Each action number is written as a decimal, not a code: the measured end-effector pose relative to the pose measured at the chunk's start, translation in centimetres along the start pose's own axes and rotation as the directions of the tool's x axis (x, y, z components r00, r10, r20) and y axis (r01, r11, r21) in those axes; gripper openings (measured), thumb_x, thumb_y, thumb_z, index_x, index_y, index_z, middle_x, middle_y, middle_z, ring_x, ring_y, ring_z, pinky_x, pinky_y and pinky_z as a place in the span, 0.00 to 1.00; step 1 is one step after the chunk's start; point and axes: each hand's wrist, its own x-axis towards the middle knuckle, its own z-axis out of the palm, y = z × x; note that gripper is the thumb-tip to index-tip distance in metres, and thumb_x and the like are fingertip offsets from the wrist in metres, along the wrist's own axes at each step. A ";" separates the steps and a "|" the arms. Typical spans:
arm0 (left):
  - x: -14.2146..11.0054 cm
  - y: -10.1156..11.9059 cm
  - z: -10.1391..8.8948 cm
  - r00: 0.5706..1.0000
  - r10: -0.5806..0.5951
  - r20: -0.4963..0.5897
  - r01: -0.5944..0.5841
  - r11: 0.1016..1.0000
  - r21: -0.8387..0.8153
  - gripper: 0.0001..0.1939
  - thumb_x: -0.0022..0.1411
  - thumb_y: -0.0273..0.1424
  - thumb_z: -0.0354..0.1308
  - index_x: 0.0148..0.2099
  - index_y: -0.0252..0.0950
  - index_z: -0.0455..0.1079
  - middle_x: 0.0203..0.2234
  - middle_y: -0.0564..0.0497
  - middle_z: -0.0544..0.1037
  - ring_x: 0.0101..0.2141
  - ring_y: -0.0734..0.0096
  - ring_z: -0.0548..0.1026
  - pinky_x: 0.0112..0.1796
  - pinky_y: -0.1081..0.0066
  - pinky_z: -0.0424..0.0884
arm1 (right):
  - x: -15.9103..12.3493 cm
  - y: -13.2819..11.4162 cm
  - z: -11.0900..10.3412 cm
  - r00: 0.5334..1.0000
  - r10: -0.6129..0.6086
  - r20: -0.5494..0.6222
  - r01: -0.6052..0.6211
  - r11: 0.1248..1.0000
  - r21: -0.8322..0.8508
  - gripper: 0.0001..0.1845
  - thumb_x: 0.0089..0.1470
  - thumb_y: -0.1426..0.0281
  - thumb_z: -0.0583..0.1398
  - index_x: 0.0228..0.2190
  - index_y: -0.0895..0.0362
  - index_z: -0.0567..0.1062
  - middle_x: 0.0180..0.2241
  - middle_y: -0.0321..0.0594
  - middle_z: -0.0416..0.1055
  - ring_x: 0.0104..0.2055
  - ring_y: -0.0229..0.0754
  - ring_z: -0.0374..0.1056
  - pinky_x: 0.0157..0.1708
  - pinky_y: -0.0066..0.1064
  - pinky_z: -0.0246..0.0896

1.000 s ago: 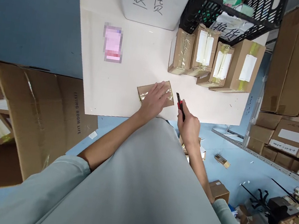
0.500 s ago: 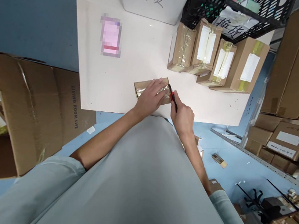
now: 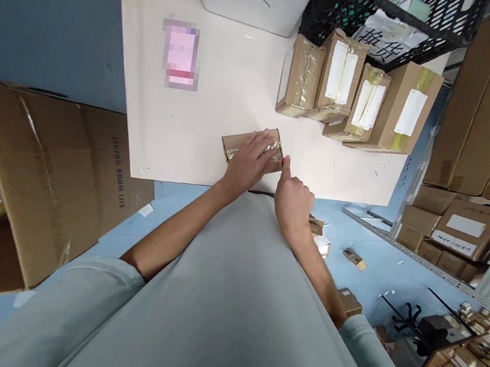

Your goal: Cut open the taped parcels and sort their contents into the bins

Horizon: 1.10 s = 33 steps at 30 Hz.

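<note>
At white table (image 3: 227, 84), right hand (image 3: 292, 202) curled, probably around mostly hidden cutter (image 3: 283, 160).

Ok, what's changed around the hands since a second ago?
The right hand has moved left, bringing the cutter from clear of the small package to its right end; only a red bit of the cutter shows now. Nothing was visibly taken hold of or let go. The left hand still lies on the package, and the four boxes stand as before.
</note>
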 end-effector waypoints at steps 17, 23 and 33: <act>0.3 0.1 -0.3 1.000 0.004 0.013 -0.004 1.000 0.019 0.22 0.87 0.39 0.42 0.68 0.42 0.74 0.69 0.40 0.78 0.79 0.49 0.62 0.78 0.36 0.56 | -0.3 0.2 0.3 0.999 0.036 0.010 -0.036 0.999 0.010 0.46 0.76 0.76 0.52 0.84 0.53 0.38 0.44 0.53 0.85 0.46 0.50 0.85 0.46 0.35 0.76; 0.3 0.2 -0.1 1.000 0.007 0.017 -0.008 0.999 0.036 0.22 0.86 0.35 0.42 0.65 0.42 0.76 0.68 0.40 0.78 0.79 0.50 0.62 0.78 0.36 0.57 | -0.8 0.2 0.5 0.999 0.044 0.031 -0.045 0.999 0.027 0.45 0.76 0.77 0.52 0.84 0.54 0.41 0.43 0.54 0.85 0.45 0.50 0.85 0.45 0.35 0.77; -0.1 0.0 0.1 0.998 0.061 0.008 -0.061 0.993 0.100 0.19 0.85 0.32 0.46 0.64 0.40 0.76 0.67 0.40 0.80 0.78 0.51 0.64 0.77 0.35 0.61 | -1.5 0.4 1.6 0.998 0.040 0.050 -0.041 0.999 0.017 0.44 0.75 0.76 0.52 0.83 0.56 0.43 0.42 0.53 0.85 0.44 0.49 0.85 0.43 0.32 0.76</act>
